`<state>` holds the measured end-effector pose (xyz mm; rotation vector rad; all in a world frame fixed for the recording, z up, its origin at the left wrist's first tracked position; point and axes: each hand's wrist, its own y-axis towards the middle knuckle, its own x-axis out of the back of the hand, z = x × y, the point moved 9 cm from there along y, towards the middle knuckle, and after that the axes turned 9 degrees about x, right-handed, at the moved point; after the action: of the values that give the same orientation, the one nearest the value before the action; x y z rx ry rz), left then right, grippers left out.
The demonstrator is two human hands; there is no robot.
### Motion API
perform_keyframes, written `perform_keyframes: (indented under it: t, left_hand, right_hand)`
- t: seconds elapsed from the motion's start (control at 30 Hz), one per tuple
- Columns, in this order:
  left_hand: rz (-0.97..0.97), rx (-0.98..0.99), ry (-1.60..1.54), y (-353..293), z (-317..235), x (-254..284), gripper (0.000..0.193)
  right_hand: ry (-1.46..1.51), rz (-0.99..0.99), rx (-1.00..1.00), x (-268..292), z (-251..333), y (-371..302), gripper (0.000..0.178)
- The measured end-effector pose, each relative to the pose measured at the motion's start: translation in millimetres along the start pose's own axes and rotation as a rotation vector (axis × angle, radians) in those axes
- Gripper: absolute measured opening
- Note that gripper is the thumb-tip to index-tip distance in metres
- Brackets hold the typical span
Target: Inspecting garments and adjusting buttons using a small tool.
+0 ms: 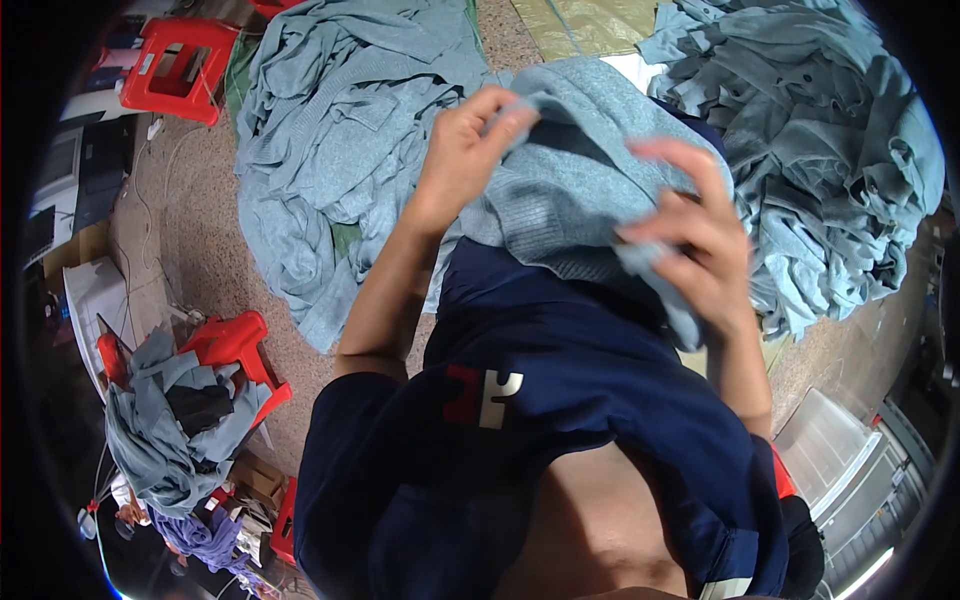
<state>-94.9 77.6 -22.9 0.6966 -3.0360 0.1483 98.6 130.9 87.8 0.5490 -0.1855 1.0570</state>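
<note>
Across my lap lies a grey-blue knit sweater (575, 190), bunched up, with a ribbed band showing near its lower side. My left hand (470, 150) pinches the upper left edge of this sweater between thumb and fingers. On the other side, my right hand (700, 230) is blurred by motion. Its index finger is stretched out, while a fold of the knit sits between its lower fingers and hangs down beside my thigh. Part of the sweater's far side is hidden in its own folds.
Large heaps of similar grey-blue knitwear spread at the left (330, 150) and right (820, 150). Red plastic stools (180, 70) stand at the far left; another carries a garment pile (165, 430). A clear plastic bin (825, 440) is at the lower right.
</note>
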Motion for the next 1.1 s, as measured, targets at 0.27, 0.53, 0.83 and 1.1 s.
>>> perform_keyframes:
  t: [0.27, 0.53, 0.83, 1.1]
  left_hand:
    - [0.297, 0.247, 0.173, -10, 12, 1, 0.016]
    - [0.169, 0.346, 0.147, -6, 58, 41, 0.018]
    - [0.109, 0.276, 0.107, -1, 36, 40, 0.014]
    - [0.311, 0.302, -0.312, -7, -39, -39, 0.014]
  right_hand:
    - [0.293, -0.073, -0.411, -29, -120, 5, 0.016]
    - [0.363, -0.311, -0.546, 2, -158, -19, 0.017]
    - [0.308, -0.375, -0.567, 11, -164, -26, 0.015]
    - [-0.524, -0.346, 0.409, 10, 2, 5, 0.037]
